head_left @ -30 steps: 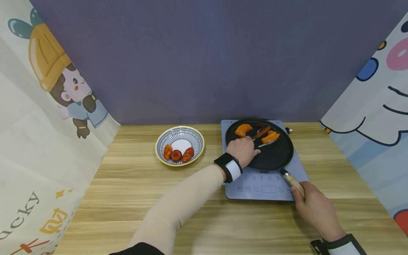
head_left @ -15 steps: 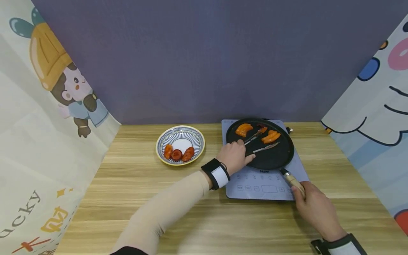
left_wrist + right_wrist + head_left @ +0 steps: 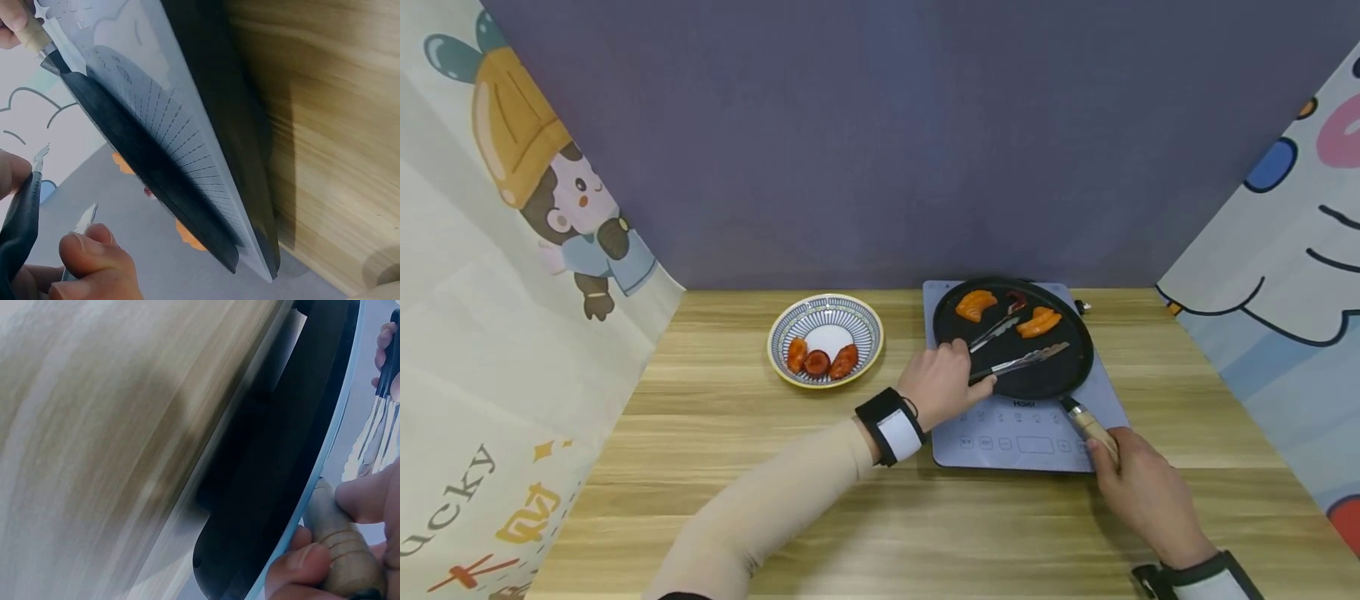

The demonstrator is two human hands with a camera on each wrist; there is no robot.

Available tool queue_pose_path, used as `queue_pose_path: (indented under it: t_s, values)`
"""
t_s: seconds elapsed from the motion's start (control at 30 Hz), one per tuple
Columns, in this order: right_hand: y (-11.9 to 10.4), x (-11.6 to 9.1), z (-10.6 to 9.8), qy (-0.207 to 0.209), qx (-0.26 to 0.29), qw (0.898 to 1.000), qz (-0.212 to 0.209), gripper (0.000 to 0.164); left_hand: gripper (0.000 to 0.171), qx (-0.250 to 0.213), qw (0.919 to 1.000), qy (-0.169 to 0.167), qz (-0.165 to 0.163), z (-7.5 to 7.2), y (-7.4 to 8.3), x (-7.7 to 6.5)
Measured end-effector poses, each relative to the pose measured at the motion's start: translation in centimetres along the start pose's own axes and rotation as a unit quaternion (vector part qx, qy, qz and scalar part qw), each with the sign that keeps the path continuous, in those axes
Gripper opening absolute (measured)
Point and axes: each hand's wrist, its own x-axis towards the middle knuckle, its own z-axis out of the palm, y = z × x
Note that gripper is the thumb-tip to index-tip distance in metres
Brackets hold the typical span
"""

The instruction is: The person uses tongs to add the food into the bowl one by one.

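In the head view my left hand holds a pair of tongs by their dark handles. Their metal arms stand spread over the black frying pan, with nothing between the tips. In the pan are an orange striped piece of food, a second orange one and a small dark red piece near the far rim. My right hand grips the pan's wooden handle; the right wrist view shows fingers and thumb around that handle.
Under the pan lies a pale induction cooktop. To its left a patterned bowl with a yellow rim holds several reddish sausage pieces. A grey-blue backdrop rises behind the wooden table, and printed cloths hang at both sides.
My left hand has drawn back left and toward me with the tongs, whose arms have come away from the food in the pan. The right hand has stayed on the pan handle.
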Motion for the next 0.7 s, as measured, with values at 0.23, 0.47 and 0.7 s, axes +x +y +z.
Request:
queue_pose_path:
  t_s: [0.23, 0.47, 0.7]
  values:
    - [-0.1, -0.1, 0.1, 0.001, -0.002, 1.000, 0.001, 0.030, 0.052, -0.009, 0.9999, -0.008, -0.013, -0.2, -0.4, -0.8]
    - [0.1, 0.0, 0.0, 0.000, 0.001, 1.000, -0.002, 0.032, 0.053, 0.004, 0.9997, -0.016, -0.021, -0.5, -0.8, -1.8]
    - [0.1, -0.1, 0.1, 0.001, 0.004, 1.000, -0.001, 0.031, 0.053, -0.009, 0.9994, -0.024, -0.022, -0.9, -1.1, -2.9]
